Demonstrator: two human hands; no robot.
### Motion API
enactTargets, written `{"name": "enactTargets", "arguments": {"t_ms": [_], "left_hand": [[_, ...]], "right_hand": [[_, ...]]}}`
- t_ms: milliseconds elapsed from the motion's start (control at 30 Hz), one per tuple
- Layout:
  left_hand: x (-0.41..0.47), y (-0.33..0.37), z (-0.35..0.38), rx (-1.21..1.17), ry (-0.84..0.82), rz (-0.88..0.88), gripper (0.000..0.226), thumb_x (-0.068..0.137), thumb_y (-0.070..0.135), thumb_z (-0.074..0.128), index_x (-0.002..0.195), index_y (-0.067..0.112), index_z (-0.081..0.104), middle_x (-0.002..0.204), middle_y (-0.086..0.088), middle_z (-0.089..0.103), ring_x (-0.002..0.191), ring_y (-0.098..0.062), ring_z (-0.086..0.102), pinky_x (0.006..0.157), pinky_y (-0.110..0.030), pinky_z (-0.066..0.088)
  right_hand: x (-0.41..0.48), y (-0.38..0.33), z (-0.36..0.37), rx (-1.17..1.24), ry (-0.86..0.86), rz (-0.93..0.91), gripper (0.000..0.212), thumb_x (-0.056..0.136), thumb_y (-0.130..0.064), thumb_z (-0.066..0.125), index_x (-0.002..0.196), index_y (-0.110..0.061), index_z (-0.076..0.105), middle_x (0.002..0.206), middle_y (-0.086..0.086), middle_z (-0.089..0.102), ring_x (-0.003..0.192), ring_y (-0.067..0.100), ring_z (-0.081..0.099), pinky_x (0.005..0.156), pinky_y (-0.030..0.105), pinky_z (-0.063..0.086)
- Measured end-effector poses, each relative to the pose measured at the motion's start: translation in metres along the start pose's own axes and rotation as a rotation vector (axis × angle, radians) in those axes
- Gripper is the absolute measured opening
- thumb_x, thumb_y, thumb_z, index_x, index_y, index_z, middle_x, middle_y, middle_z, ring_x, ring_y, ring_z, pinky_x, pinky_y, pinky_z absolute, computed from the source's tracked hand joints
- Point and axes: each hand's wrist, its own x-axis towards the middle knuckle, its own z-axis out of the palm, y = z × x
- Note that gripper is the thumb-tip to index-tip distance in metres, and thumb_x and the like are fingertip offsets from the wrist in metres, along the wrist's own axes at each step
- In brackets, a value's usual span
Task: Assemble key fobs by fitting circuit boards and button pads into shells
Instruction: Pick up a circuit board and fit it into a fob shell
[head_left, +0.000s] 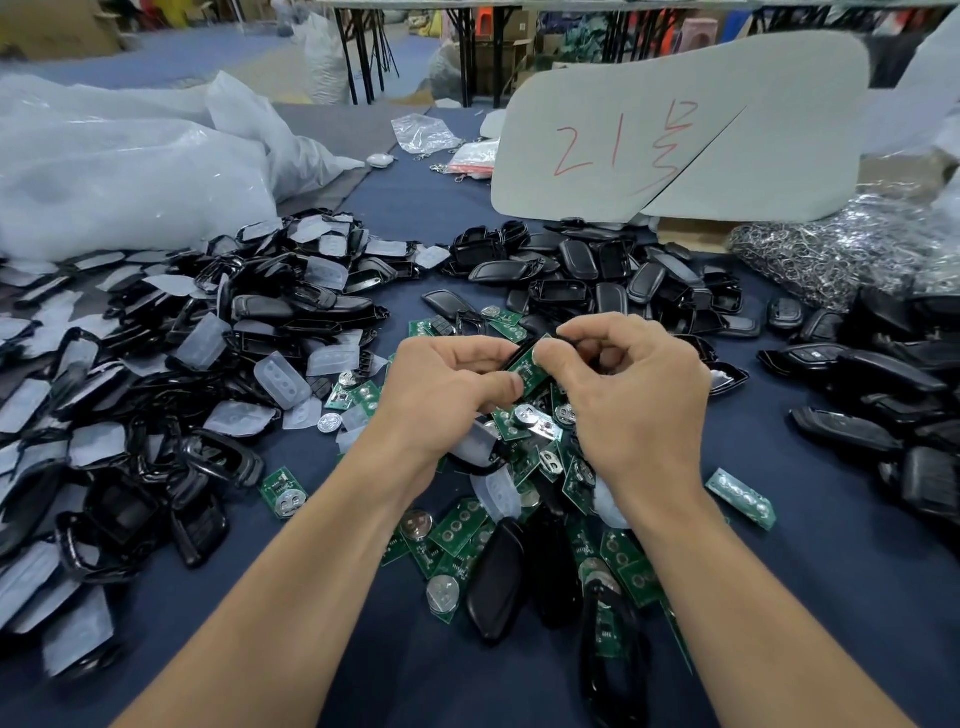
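1. Step in hand: fitting a green circuit board (531, 370) into a black shell (521, 351). Both are held up over the loose board pile (467, 530) at mid worktop (831, 597).
2. Left hand (452, 395): fingers curled round the shell from its side, thumb on the board's lower edge.
3. Right hand (634, 395): fingertips pinch the board's upper end. The hands are close together, both clamped on the one assembly.
4. The board sits tilted against the shell, so it's probably not seated yet. The shell is mostly hidden by fingers, and I can't tell if a pad is already inside.
5. Next move, as a guess: square the board to the shell outline and press it flat. Then fetch a clear button pad (283, 378) from the left heap, or a mating half from the rear shell pile (597, 270).
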Motion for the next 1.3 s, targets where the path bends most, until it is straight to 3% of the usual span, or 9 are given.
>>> {"name": "enactTargets", "arguments": {"t_ms": [167, 400, 500, 633, 733, 900, 1000, 1167, 1300], "left_hand": [[-0.001, 0.0, 0.0, 0.009, 0.05, 0.053, 0.023, 0.08, 0.002, 0.085, 0.087, 0.023, 0.082, 0.08, 0.003, 0.081, 0.071, -0.012, 0.076, 0.054, -0.019, 0.054], [-0.003, -0.001, 0.001, 0.021, 0.047, 0.067, 0.03, 0.078, 0.006, 0.088, 0.079, 0.034, 0.079, 0.08, 0.014, 0.079, 0.074, -0.009, 0.078, 0.058, -0.018, 0.057], [-0.004, 0.0, 0.001, 0.041, 0.037, 0.068, 0.034, 0.079, 0.006, 0.088, 0.071, 0.038, 0.081, 0.08, 0.011, 0.08, 0.073, -0.012, 0.078, 0.05, -0.023, 0.056], [-0.003, -0.002, 0.002, 0.082, 0.055, 0.046, 0.023, 0.079, 0.01, 0.09, 0.092, 0.027, 0.081, 0.09, 0.003, 0.081, 0.076, -0.015, 0.079, 0.051, -0.027, 0.057], [-0.003, -0.001, 0.002, 0.086, 0.071, 0.06, 0.024, 0.078, 0.009, 0.09, 0.086, 0.03, 0.081, 0.084, 0.006, 0.081, 0.075, -0.012, 0.078, 0.052, -0.02, 0.055], [-0.005, -0.001, 0.001, 0.113, 0.092, 0.081, 0.033, 0.073, 0.015, 0.093, 0.069, 0.045, 0.079, 0.08, 0.02, 0.078, 0.078, -0.008, 0.078, 0.05, -0.024, 0.056], [-0.004, -0.003, 0.002, 0.118, 0.085, 0.09, 0.033, 0.072, 0.019, 0.094, 0.073, 0.048, 0.08, 0.082, 0.018, 0.078, 0.074, -0.011, 0.078, 0.05, -0.029, 0.059], [-0.003, -0.005, 0.003, 0.13, 0.063, 0.121, 0.026, 0.063, 0.03, 0.091, 0.077, 0.049, 0.08, 0.079, 0.012, 0.079, 0.073, -0.009, 0.078, 0.065, -0.031, 0.065], [0.001, -0.01, 0.003, 0.099, 0.071, 0.092, 0.024, 0.071, 0.017, 0.095, 0.078, 0.036, 0.081, 0.079, 0.005, 0.08, 0.07, -0.015, 0.078, 0.064, -0.032, 0.063]], "right_hand": [[0.0, 0.005, 0.001, -0.1, -0.008, -0.052, 0.01, 0.08, -0.034, 0.087, 0.083, -0.028, 0.078, 0.069, -0.014, 0.063, 0.065, 0.002, 0.056, 0.062, 0.016, 0.044], [-0.003, 0.005, 0.006, -0.259, -0.015, -0.071, 0.016, 0.079, -0.034, 0.085, 0.092, -0.03, 0.077, 0.073, -0.018, 0.058, 0.06, -0.001, 0.049, 0.064, 0.025, 0.047], [-0.002, 0.005, 0.005, -0.224, -0.018, -0.032, 0.015, 0.077, -0.032, 0.087, 0.088, -0.029, 0.078, 0.071, -0.017, 0.06, 0.06, 0.001, 0.052, 0.063, 0.022, 0.046], [0.0, 0.008, 0.005, -0.136, -0.012, 0.081, 0.017, 0.076, -0.03, 0.086, 0.068, -0.029, 0.072, 0.062, -0.012, 0.065, 0.058, 0.006, 0.061, 0.055, 0.018, 0.048], [-0.001, 0.007, 0.006, -0.156, -0.023, 0.063, 0.014, 0.078, -0.03, 0.085, 0.072, -0.03, 0.073, 0.065, -0.014, 0.066, 0.061, 0.005, 0.062, 0.058, 0.017, 0.05], [-0.001, 0.004, 0.005, -0.202, -0.043, 0.018, 0.016, 0.077, -0.031, 0.088, 0.091, -0.03, 0.079, 0.073, -0.019, 0.066, 0.069, 0.004, 0.064, 0.073, 0.027, 0.058], [-0.003, 0.0, 0.005, -0.228, -0.034, -0.016, 0.014, 0.077, -0.029, 0.086, 0.09, -0.028, 0.08, 0.075, -0.013, 0.071, 0.071, 0.011, 0.067, 0.075, 0.038, 0.06], [-0.005, -0.005, 0.004, -0.282, 0.004, -0.016, 0.006, 0.077, -0.031, 0.083, 0.081, -0.03, 0.078, 0.072, -0.012, 0.071, 0.069, 0.014, 0.069, 0.072, 0.04, 0.06], [-0.005, -0.008, 0.005, -0.254, 0.059, 0.052, 0.012, 0.08, -0.035, 0.079, 0.074, -0.028, 0.071, 0.062, -0.016, 0.064, 0.063, 0.012, 0.065, 0.069, 0.04, 0.058]]}}
